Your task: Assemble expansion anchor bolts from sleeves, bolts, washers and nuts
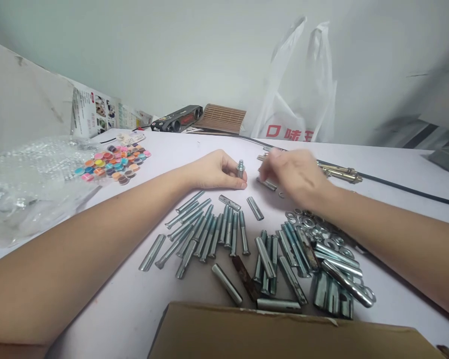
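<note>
We see our left hand (219, 172) resting on the white bench (396, 199), its grip pinching a short silver threaded bolt with a nut near its top (241, 168), held upright just above the bench surface. Our right hand (295, 174) hovers close beside it, blurred, fingers curled downward over a small silver metal sleeve (266, 184) and a tiny ring-shaped washer (281, 194); we cannot tell whether its grip is closed on anything. Nearer to us lies a spread of long silver bolts and sleeves (209, 232), with a heap of silver washers and nuts (314, 227) beneath our right forearm. A brown cardboard box edge (284, 334) sits at the bottom. To the left are clear bubble wrap (30, 184) and a cluster of small multicoloured round discs (114, 162). A white plastic bag with red print (295, 99) stands against the wall.
</note>
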The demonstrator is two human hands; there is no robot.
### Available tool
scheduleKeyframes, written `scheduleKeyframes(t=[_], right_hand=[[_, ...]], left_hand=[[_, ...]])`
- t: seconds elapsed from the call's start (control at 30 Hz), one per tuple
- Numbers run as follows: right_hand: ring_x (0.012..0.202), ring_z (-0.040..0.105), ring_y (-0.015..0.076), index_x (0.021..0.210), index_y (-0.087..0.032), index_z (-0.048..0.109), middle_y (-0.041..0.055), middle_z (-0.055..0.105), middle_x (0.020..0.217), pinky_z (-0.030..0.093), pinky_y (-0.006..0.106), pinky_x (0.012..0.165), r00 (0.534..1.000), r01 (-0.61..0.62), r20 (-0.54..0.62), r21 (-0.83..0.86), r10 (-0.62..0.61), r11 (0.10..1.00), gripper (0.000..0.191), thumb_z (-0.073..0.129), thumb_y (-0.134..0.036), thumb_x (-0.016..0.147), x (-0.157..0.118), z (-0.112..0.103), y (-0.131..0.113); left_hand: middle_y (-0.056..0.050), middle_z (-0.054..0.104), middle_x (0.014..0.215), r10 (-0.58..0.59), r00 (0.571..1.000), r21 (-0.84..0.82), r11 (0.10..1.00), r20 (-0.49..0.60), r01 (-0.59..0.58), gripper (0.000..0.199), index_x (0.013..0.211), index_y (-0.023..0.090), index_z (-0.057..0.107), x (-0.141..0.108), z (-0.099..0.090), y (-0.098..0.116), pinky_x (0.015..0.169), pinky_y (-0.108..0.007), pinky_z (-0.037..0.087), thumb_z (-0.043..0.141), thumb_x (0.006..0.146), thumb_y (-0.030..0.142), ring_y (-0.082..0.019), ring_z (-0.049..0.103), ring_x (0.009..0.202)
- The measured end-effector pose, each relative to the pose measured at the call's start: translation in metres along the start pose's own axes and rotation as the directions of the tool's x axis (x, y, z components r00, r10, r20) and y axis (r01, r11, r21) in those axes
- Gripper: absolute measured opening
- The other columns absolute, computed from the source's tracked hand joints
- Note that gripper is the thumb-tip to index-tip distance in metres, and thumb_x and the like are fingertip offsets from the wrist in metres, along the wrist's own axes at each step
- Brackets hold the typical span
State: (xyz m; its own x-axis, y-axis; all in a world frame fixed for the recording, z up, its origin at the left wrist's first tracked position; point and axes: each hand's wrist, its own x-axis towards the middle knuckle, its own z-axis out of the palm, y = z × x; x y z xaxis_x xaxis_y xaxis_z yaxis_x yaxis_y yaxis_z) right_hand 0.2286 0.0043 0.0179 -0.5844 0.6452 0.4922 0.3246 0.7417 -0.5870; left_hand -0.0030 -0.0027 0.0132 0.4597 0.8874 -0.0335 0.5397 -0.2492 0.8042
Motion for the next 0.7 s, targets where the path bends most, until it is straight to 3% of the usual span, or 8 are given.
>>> scheduleKeyframes(t=[0.07, 0.17, 0.23, 0.33, 0.43, 0.53, 0.6, 0.7], right_hand=[[0.046, 0.042, 0.0121, 0.061, -0.017, 0.065, 0.0029, 0.045, 0.047, 0.033, 0.032, 0.055, 0.987, -0.121, -0.109, -0.038, 0.117, 0.992, 0.066, 0.027, -0.046, 0.107, 0.006, -0.014, 0.002], [0.04, 0.032, 0.01, 0.048, -0.018, 0.052, 0.0007, 0.034, 0.041, 0.026, 0.032, 0.047, 0.94, -0.341, -0.087, -0.146, 0.331, 0.929, 0.052, 0.047, -0.033, 0.098, 0.014, -0.032, 0.007], [0.041, 0.029, 0.0089, 0.043, -0.018, 0.041, 0.0001, 0.031, 0.041, 0.024, 0.032, 0.045, 0.939, -0.327, 0.014, -0.279, 0.344, 0.903, 0.048, 0.059, -0.023, 0.087, 0.018, -0.039, 0.011], [0.042, 0.037, 0.0098, 0.05, -0.017, 0.054, 0.0006, 0.043, 0.044, 0.027, 0.032, 0.042, 0.911, -0.205, 0.243, -0.431, 0.332, 0.879, 0.035, 0.068, -0.022, 0.081, 0.021, -0.043, 0.015], [0.042, 0.048, 0.0111, 0.067, -0.015, 0.069, 0.0026, 0.058, 0.053, 0.034, 0.031, 0.041, 0.813, -0.157, 0.459, -0.42, 0.358, 0.894, 0.018, 0.072, -0.024, 0.082, 0.023, -0.049, 0.017], [0.039, 0.046, 0.0105, 0.072, -0.016, 0.073, 0.0017, 0.056, 0.052, 0.033, 0.03, 0.037, 0.692, -0.121, 0.613, -0.421, 0.38, 0.899, 0.019, 0.077, -0.031, 0.083, 0.022, -0.06, 0.018], [0.038, 0.044, 0.0105, 0.074, -0.018, 0.074, 0.001, 0.054, 0.051, 0.029, 0.029, 0.035, 0.616, -0.098, 0.672, -0.453, 0.412, 0.886, 0.022, 0.083, -0.038, 0.078, 0.021, -0.069, 0.021], [0.041, 0.046, 0.011, 0.08, -0.02, 0.077, 0.0015, 0.056, 0.054, 0.029, 0.027, 0.034, 0.54, -0.103, 0.704, -0.489, 0.461, 0.866, 0.024, 0.089, -0.038, 0.071, 0.018, -0.077, 0.023]], left_hand=[[0.002, 0.059, 0.063, -0.012, 1.0, 0.007, 1.0, 0.002, 0.012, 0.037, 0.09, 0.012, 0.079, 0.0, 0.0, 0.0, 0.058, -0.017, 0.037, 0.082, 0.074, 0.045, -0.004, 0.047, 0.059], [0.001, 0.057, 0.062, -0.008, 1.0, 0.018, 1.0, 0.012, 0.008, 0.038, 0.09, 0.01, 0.079, 0.001, 0.0, 0.001, 0.058, -0.019, 0.036, 0.081, 0.075, 0.045, -0.005, 0.047, 0.058], [0.001, 0.057, 0.062, -0.002, 1.0, 0.029, 1.0, 0.011, 0.002, 0.038, 0.09, 0.01, 0.079, 0.001, 0.0, 0.001, 0.058, -0.019, 0.037, 0.081, 0.075, 0.045, -0.006, 0.047, 0.059], [0.001, 0.058, 0.063, 0.0, 1.0, 0.044, 0.999, 0.006, 0.0, 0.036, 0.09, 0.011, 0.079, 0.001, 0.0, 0.002, 0.059, -0.019, 0.037, 0.081, 0.075, 0.044, -0.006, 0.048, 0.06], [0.001, 0.057, 0.063, -0.015, 1.0, 0.039, 0.999, 0.003, 0.015, 0.037, 0.091, 0.01, 0.079, 0.0, 0.0, 0.003, 0.059, -0.019, 0.037, 0.081, 0.075, 0.043, -0.005, 0.047, 0.06], [0.001, 0.057, 0.062, -0.023, 1.0, 0.035, 0.999, -0.006, 0.023, 0.037, 0.09, 0.01, 0.079, 0.0, 0.0, 0.003, 0.059, -0.019, 0.037, 0.082, 0.074, 0.043, -0.005, 0.047, 0.059], [0.001, 0.059, 0.064, -0.024, 1.0, 0.035, 0.999, -0.013, 0.025, 0.037, 0.09, 0.01, 0.079, 0.0, 0.0, 0.002, 0.059, -0.019, 0.038, 0.082, 0.074, 0.044, -0.006, 0.049, 0.06], [0.0, 0.062, 0.065, -0.027, 0.999, 0.033, 0.999, -0.022, 0.027, 0.038, 0.089, 0.011, 0.08, 0.0, 0.001, 0.001, 0.06, -0.019, 0.038, 0.082, 0.074, 0.045, -0.006, 0.05, 0.061]])
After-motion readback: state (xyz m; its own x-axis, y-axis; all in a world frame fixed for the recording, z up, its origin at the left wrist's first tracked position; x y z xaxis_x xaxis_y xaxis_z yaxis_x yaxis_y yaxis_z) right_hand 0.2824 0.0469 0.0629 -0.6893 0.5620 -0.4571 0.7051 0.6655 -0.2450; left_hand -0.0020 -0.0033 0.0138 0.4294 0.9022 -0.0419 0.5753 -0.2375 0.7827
